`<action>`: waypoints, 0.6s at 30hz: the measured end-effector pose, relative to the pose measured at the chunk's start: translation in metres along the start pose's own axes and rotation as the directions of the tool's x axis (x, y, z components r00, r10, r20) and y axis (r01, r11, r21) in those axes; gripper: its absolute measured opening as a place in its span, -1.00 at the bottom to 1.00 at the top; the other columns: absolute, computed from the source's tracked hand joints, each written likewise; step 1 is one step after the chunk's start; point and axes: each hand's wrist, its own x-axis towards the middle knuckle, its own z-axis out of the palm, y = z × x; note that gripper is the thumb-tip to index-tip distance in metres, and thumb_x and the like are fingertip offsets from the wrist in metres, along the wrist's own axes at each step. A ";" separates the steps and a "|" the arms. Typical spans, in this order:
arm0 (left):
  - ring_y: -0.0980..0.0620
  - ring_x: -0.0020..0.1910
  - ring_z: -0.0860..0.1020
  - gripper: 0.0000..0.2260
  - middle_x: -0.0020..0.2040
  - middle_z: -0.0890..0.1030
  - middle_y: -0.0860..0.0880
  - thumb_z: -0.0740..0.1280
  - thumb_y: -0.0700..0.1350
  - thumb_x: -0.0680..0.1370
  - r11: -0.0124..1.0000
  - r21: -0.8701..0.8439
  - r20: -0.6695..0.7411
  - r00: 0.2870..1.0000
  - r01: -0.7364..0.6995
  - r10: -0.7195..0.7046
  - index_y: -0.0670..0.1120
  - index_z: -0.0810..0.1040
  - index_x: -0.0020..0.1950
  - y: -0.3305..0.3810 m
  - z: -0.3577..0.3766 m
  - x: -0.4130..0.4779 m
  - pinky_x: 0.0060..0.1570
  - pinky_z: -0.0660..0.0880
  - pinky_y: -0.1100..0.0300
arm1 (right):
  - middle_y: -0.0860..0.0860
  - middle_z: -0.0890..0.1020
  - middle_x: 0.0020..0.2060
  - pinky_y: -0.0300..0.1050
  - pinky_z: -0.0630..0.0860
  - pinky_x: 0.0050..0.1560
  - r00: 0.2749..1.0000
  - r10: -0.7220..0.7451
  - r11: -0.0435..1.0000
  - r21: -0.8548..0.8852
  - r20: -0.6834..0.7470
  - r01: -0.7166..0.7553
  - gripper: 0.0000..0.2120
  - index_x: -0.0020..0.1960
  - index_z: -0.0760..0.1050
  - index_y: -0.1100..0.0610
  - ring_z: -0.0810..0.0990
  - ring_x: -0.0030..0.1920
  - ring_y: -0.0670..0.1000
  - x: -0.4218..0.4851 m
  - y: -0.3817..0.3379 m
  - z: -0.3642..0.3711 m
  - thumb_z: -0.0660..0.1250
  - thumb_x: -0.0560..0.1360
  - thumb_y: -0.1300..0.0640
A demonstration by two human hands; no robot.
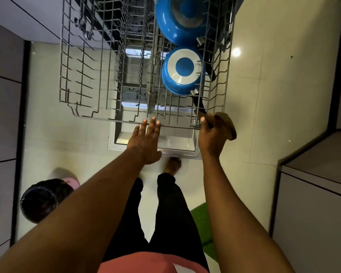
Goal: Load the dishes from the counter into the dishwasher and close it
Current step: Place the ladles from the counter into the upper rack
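Dishwasher rack, at 12 o'clock, holds a far blue pan and a near blue pan, both upturned on its right side. The left hand, fingers straight, touches the rack's front rail. At the rack's 5 o'clock corner, the right hand grasps a brown wooden piece.

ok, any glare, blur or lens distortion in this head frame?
Head view: one glare spot on the floor right of the rack; wide-angle bowing of cabinet lines at the edges; lower blue pan crisp; dark bin at lower left slightly soft.

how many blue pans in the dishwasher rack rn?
2. The far blue pan sits at the back right of the rack; the near blue pan sits in front of it. Both show their bases. More may be hidden past the frame's top.
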 end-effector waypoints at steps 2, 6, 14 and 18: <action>-0.20 0.56 -0.29 -0.14 0.57 -0.37 -0.15 0.17 0.22 0.60 1.000 0.006 0.002 1.000 0.003 -0.003 -0.13 -0.35 0.57 0.000 -0.001 0.000 0.53 -0.19 -0.08 | -0.01 0.59 -0.19 -0.56 0.37 -0.30 0.999 0.035 0.998 0.053 0.011 -0.036 -0.78 0.01 0.57 0.28 0.54 -0.19 -0.36 0.001 -0.002 0.000 0.34 0.57 0.11; -0.21 0.56 -0.29 -0.15 0.56 -0.37 -0.16 0.17 0.21 0.60 1.000 0.009 0.016 1.000 0.003 -0.003 -0.14 -0.34 0.57 0.002 -0.004 0.000 0.52 -0.20 -0.09 | -0.18 0.55 -0.19 -0.57 0.37 -0.24 0.995 0.094 0.993 0.070 0.023 -0.095 -0.74 0.17 0.51 0.23 0.54 -0.18 -0.38 0.000 -0.016 -0.006 0.39 0.54 0.14; -0.20 0.56 -0.28 -0.17 0.57 -0.36 -0.15 0.16 0.19 0.62 1.000 0.002 0.063 0.998 0.012 -0.012 -0.15 -0.34 0.57 0.003 -0.013 -0.002 0.52 -0.20 -0.09 | 0.09 0.66 0.05 -0.18 0.51 0.02 0.982 0.181 0.978 -0.122 0.061 -0.172 -0.71 0.20 0.49 0.19 0.64 0.08 0.09 -0.001 -0.031 -0.003 0.41 0.50 0.22; -0.20 0.56 -0.28 -0.18 0.57 -0.36 -0.15 0.16 0.18 0.62 1.000 -0.017 0.065 0.998 0.012 -0.011 -0.14 -0.33 0.58 0.003 -0.014 -0.003 0.53 -0.20 -0.09 | 0.14 0.62 0.13 -0.01 0.58 0.07 0.981 0.191 0.957 -0.229 0.024 -0.180 -0.58 0.32 0.36 0.20 0.62 0.11 0.14 -0.011 -0.039 0.002 0.39 0.51 0.21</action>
